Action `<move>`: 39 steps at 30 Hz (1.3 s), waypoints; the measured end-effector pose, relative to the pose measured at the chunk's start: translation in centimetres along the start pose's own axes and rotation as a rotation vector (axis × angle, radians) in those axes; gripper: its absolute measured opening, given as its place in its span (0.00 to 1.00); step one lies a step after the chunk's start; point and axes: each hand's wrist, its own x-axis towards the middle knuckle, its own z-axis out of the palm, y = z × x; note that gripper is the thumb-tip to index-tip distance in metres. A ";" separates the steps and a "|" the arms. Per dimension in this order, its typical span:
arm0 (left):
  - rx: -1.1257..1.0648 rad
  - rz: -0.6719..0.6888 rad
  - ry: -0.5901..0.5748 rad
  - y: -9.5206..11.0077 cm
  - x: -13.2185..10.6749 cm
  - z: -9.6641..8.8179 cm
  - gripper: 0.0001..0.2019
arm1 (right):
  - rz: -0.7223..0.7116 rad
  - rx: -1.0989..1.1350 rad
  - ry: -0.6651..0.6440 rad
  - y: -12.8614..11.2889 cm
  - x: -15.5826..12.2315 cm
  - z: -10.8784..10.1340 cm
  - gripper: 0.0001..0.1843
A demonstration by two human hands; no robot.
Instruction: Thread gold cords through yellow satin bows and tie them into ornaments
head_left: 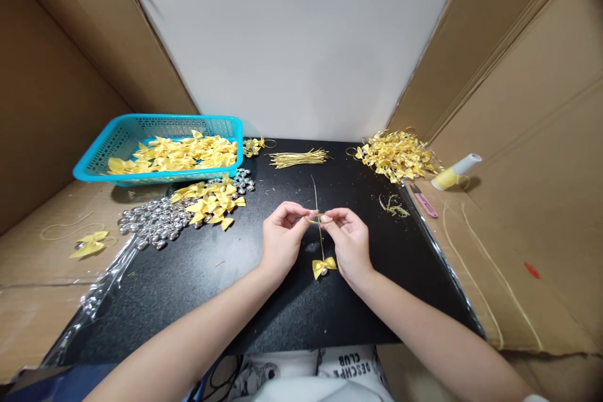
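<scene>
Over the middle of the black tabletop, my left hand [288, 229] and my right hand [347, 235] face each other, fingertips pinched and almost meeting. Between them runs a thin gold cord [321, 245], bent into a small loop at the fingertips. One end of the cord points away toward the back of the table. From the near side hangs or lies a yellow ribbon bow [323, 267] with a silver bell or bead at its centre. Both hands are closed on the cord; the exact crossing of its strands is partly hidden by the fingers.
A turquoise basket [157, 176] of yellow bows stands back left, with silver beads [157, 220] and loose bows [214, 204] before it. Gold cords [299, 157] lie at the back. Right are a heap of corded bows [396, 156], a pink cutter [425, 204] and a roll [456, 172].
</scene>
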 end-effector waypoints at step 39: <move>0.057 0.019 -0.078 0.2 0.2 -0.4 0.10 | -0.096 -0.127 -0.034 -0.2 0.3 -0.5 0.08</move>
